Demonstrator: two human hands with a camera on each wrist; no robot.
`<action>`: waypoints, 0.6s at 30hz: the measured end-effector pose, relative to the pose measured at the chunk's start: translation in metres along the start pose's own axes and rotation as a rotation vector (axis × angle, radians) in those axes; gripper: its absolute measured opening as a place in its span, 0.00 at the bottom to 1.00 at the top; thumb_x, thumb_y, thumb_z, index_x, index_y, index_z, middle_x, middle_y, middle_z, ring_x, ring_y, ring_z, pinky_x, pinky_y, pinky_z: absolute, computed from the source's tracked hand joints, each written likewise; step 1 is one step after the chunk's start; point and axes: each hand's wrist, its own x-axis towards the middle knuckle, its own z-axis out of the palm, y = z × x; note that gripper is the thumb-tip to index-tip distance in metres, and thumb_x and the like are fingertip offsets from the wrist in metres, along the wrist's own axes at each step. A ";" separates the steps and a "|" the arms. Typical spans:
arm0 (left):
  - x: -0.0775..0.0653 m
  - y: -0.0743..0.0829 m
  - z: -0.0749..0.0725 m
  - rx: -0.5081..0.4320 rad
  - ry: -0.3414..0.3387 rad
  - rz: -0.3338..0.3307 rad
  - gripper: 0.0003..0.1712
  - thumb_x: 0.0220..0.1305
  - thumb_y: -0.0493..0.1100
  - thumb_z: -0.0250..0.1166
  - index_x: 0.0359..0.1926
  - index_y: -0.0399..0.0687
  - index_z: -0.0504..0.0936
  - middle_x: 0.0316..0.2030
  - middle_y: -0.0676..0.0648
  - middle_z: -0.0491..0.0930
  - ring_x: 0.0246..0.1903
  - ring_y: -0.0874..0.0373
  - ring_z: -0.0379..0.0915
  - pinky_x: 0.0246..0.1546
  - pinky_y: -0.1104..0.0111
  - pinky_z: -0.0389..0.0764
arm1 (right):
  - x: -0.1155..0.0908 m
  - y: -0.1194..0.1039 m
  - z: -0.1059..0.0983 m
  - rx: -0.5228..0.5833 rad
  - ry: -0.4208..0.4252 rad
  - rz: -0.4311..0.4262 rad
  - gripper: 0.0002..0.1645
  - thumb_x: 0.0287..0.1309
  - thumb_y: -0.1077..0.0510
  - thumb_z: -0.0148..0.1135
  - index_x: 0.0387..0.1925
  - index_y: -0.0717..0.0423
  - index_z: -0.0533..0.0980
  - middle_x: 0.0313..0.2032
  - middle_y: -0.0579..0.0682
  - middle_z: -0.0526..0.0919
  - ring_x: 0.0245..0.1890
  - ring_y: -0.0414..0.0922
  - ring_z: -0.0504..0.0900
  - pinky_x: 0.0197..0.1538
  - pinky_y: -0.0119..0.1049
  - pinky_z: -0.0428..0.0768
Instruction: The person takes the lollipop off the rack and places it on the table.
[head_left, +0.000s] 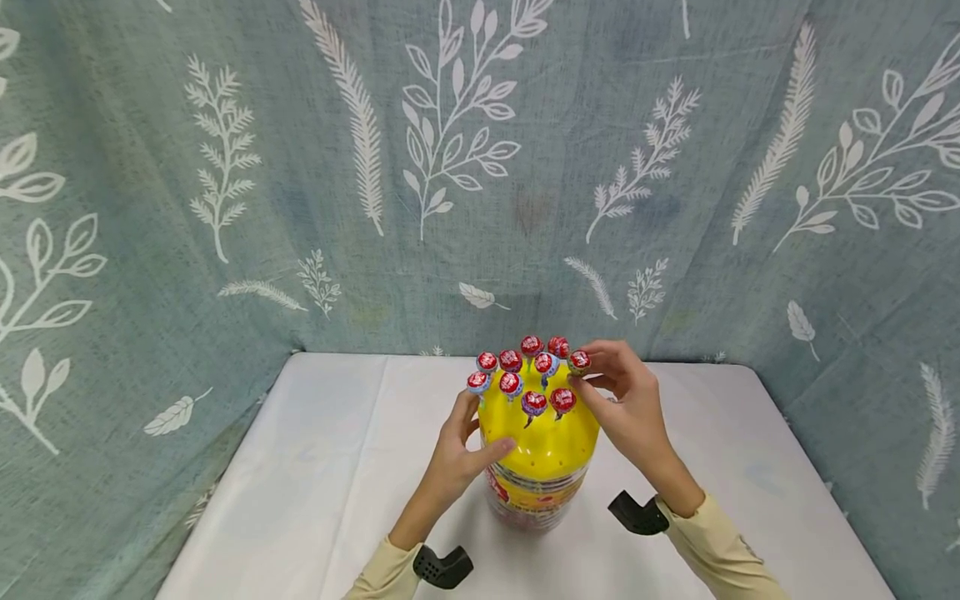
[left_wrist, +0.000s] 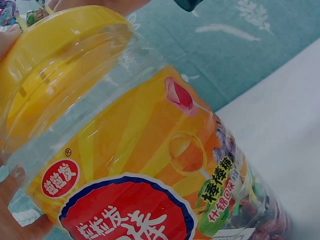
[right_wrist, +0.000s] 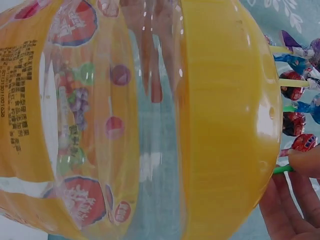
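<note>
A clear plastic candy jar (head_left: 542,498) with an orange and red label stands on the table under a domed yellow lid (head_left: 536,450). Several wrapped lollipops (head_left: 511,383) stick up from holes in the lid, mostly over its far half. My left hand (head_left: 457,457) holds the jar by the lid's left side, its thumb lying over the front of the dome. At the lid's right edge, my right hand (head_left: 632,410) pinches a lollipop (head_left: 579,360) between thumb and fingers. In the right wrist view its green stick (right_wrist: 283,170) meets the lid. More lollipops (left_wrist: 270,220) show inside the jar's lower part.
The jar stands on a white-covered table (head_left: 315,467). A grey-green curtain (head_left: 525,208) with white leaf prints hangs behind and along both sides. Black wrist devices (head_left: 442,567) are worn at both cuffs.
</note>
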 end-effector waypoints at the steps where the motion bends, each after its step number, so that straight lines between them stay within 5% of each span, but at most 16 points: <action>1: 0.000 0.000 0.000 -0.004 0.000 0.004 0.39 0.56 0.47 0.68 0.66 0.63 0.59 0.66 0.58 0.62 0.67 0.58 0.53 0.62 0.48 0.57 | 0.000 0.000 0.001 0.004 0.002 0.000 0.23 0.50 0.75 0.64 0.49 0.62 0.72 0.39 0.53 0.80 0.38 0.44 0.82 0.41 0.31 0.81; 18: -0.002 0.003 -0.001 -0.015 -0.001 0.011 0.40 0.56 0.49 0.68 0.67 0.63 0.59 0.66 0.57 0.62 0.67 0.58 0.53 0.62 0.49 0.58 | 0.000 -0.007 0.001 0.020 0.034 -0.019 0.25 0.47 0.79 0.63 0.48 0.67 0.72 0.39 0.57 0.80 0.38 0.45 0.82 0.41 0.30 0.80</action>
